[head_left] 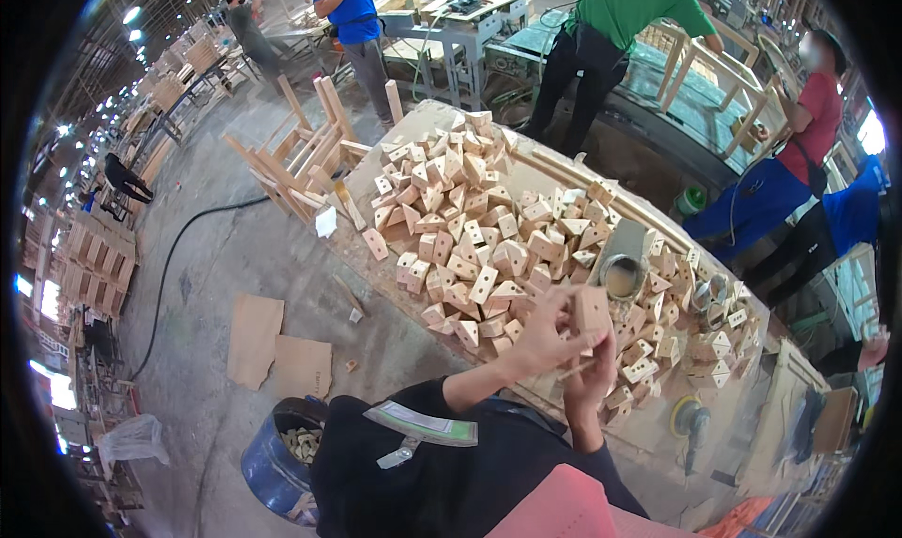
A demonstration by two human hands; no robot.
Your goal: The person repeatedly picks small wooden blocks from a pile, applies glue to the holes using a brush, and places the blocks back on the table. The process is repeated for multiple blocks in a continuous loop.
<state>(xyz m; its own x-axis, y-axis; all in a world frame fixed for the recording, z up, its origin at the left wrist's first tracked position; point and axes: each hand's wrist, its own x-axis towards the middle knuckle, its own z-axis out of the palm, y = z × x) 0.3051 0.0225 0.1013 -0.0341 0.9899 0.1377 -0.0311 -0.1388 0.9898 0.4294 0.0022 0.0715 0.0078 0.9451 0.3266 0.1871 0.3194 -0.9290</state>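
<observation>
Both forearms come up from the lower edge and meet over the near edge of the tabletop [658, 425], elbows bent, dark sleeves pushed up to about the elbow. Left hand [543, 336] reaches in from the left, fingers curled, closed around the small wooden block [592, 310] from its left and lower side. Right hand [590, 380] sits just below and touching the left one, wrist near upright, fingers wrapped up onto the block's underside; whether it pinches a thin strip too, can't tell. Block is held in the air between both hands, tilted, one flat face toward the camera, just above the near fringe of the big pile of similar wooden blocks [479, 228] spread over the tabletop. Metal can [621, 275] stands among the blocks right behind the hands. Orbital sander [691, 418] lies on the tabletop to the right. Blue bucket [268, 458] with wood pieces stands on the floor at lower left.
</observation>
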